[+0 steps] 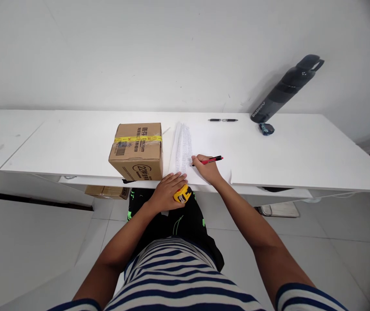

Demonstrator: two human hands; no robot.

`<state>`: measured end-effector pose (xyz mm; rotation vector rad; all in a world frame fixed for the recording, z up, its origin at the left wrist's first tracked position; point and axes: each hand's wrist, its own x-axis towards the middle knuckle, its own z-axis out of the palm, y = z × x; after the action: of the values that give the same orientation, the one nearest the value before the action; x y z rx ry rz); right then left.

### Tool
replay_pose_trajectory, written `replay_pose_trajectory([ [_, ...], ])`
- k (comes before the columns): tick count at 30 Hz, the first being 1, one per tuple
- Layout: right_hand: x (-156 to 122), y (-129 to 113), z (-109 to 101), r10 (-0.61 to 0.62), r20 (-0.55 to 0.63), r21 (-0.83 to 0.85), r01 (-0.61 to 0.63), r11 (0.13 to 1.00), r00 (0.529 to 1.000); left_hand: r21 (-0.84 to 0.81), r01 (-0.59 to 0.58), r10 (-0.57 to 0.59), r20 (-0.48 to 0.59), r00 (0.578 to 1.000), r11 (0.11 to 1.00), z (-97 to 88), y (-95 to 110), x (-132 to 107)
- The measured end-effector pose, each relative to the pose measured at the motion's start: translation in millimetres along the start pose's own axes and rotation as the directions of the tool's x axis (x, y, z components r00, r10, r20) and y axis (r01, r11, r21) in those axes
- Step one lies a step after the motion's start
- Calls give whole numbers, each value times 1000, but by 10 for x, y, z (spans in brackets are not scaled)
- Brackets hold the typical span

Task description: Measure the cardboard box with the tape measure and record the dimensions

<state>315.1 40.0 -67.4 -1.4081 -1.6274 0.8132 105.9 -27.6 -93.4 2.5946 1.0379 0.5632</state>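
My right hand (208, 169) grips a red and black pen (212, 160), its tip against a sheet of white paper (204, 149). My left hand (165, 194) is at the desk's front edge with its fingertips on the paper's lower left corner. A yellow and black tape measure (182, 194) is held between the thumb and fingers of that hand. Creased paper covered in small print or writing (181, 149) lies to the left of the pen tip. Just left of it stands a brown cardboard box (136, 151) with yellow tape across its top.
A black pen (223, 120) lies near the wall. Farther right, a dark water bottle (284, 90) stands on the white desk (295, 155), with a small dark watch-like object (266, 129) beside its base. Below the desk is another cardboard box (107, 191).
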Motion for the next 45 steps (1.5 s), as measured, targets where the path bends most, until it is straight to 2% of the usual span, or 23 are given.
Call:
replay_pose_trajectory([
  [5,2,-3,-13,2,34,1,-2,1000,999,-11,7,-6,3,1000,1000,-9,7,8],
  [24,-3,33,-5,44,-47,12,-43,999,998,-26,4,-4,4,1000,1000,14,-9,-1],
  [37,-38,32,-2,2,-78,-3,-2,1000,997,-31,0,-1,-21,1000,1000,-4,8,-2],
  [40,-58,-12,11,-2,-199,-83,-15,996,980,-81,8,-11,-37,999,997,-79,77,-38],
  [42,-54,-16,35,-47,-250,-234,-13,972,967,-142,-18,8,-71,997,990,-166,170,-94],
  [45,-18,3,63,-69,-219,-417,-30,908,973,-209,-140,93,-219,971,968,-340,345,-212],
])
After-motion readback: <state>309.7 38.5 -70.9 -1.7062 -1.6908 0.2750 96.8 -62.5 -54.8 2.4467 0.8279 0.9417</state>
